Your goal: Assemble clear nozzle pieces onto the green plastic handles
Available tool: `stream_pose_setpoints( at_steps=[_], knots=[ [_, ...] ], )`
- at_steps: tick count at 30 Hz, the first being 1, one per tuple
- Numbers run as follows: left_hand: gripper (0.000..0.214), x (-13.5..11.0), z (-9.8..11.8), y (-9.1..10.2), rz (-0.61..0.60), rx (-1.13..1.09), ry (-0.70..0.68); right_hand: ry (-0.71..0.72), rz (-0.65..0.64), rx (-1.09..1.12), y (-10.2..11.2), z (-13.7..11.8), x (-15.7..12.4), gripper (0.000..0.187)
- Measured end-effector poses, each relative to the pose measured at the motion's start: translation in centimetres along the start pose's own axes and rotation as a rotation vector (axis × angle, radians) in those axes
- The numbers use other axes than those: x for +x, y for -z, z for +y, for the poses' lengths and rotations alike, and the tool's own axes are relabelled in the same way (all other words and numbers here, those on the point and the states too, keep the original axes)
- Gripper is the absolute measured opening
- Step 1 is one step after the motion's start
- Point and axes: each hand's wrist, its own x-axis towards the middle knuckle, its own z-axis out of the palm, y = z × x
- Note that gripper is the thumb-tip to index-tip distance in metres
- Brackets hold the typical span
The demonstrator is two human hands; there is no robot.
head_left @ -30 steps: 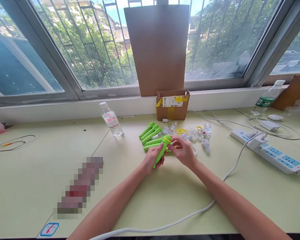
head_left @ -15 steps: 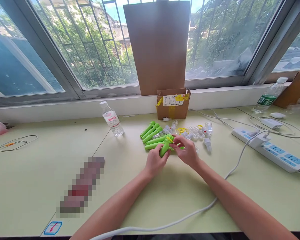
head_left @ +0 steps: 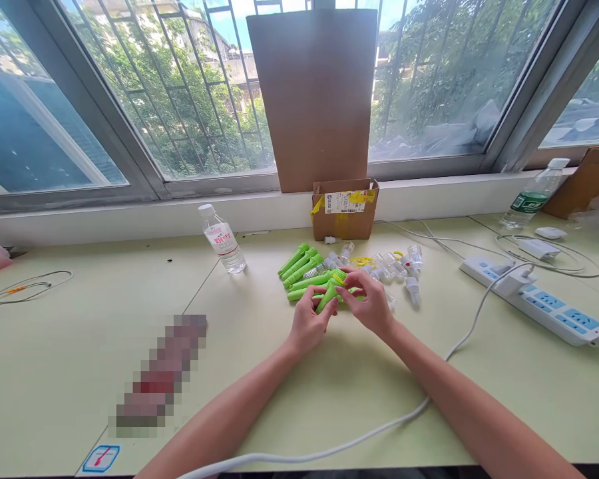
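Note:
My left hand [head_left: 309, 320] is closed around a green plastic tube [head_left: 328, 294], which looks like a small flashlight body and tilts up to the right. A yellow ring [head_left: 338, 279] circles its wider upper end. The fingers of my right hand [head_left: 370, 303] pinch at that ringed end. Behind both hands lie several more green tubes [head_left: 302, 261]. Clear plastic caps [head_left: 388, 265], loose yellow rings [head_left: 363, 261] and white-ended parts [head_left: 412, 291] are heaped to the right of them. My fingers partly cover the held tube.
A small cardboard box [head_left: 345, 226] stands behind the parts, and a water bottle [head_left: 223, 239] to their left. A white cable [head_left: 379, 427] runs across the table's front, under my right forearm, to a power strip [head_left: 534, 299] at right. A blurred-out object [head_left: 162, 372] lies left.
Both hands keep hold of the green tube in almost the same place. My right fingers have shifted slightly at the ringed end. The whole view has moved a little.

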Motion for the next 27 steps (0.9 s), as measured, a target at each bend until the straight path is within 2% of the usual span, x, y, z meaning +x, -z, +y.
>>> stream_pose_setpoints(
  at_steps=[12, 20, 23, 27],
  knots=[
    [0.042, 0.4, 0.5, 0.2, -0.072, -0.219, 0.168, -0.039, -0.03, -0.013, -0.1, 0.5, 0.2, 0.022],
    [0.038, 1.0, 0.5, 1.3, -0.222, -0.451, 0.336, -0.072, -0.109, 0.053, 0.3, 0.8, 0.3, 0.031],
    [0.038, 1.2, 0.5, 1.4, -0.224, -0.486, 0.381, -0.073, -0.119, 0.049, 0.2, 1.1, 0.3, 0.029],
    [0.042, 1.3, 0.5, 1.2, -0.157, -0.417, 0.335, -0.059, -0.088, 0.033, 0.0, 1.6, 0.2, 0.021]
  ],
)
